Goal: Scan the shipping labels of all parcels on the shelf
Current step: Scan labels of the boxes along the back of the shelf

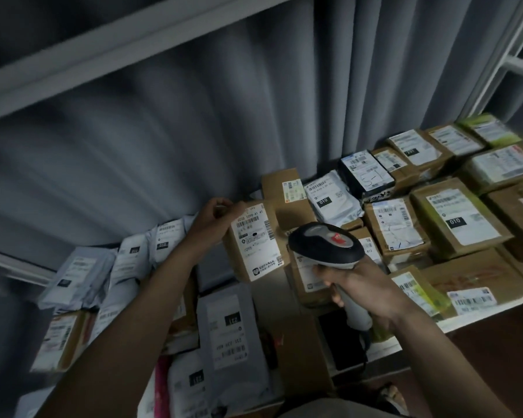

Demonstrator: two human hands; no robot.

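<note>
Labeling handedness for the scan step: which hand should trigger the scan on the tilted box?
Right. The right hand already grips the scanner, its head close beside the label of the cardboard box. The left hand is busy holding that box's top edge, tilting it up.

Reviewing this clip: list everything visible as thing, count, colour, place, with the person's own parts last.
Held box: one, brown, white label, tilted up at centre.
Scanner: one, grey and black, right of the held box.
Cardboard boxes: many, brown, labelled, shelf right.
Poly mailers: several, pale grey, shelf left.
Black parcel: one, rear centre.
Curtain: grey, behind the shelf.
Left hand: grips the held box's top corner.
Right hand: grips the scanner's handle.
</note>
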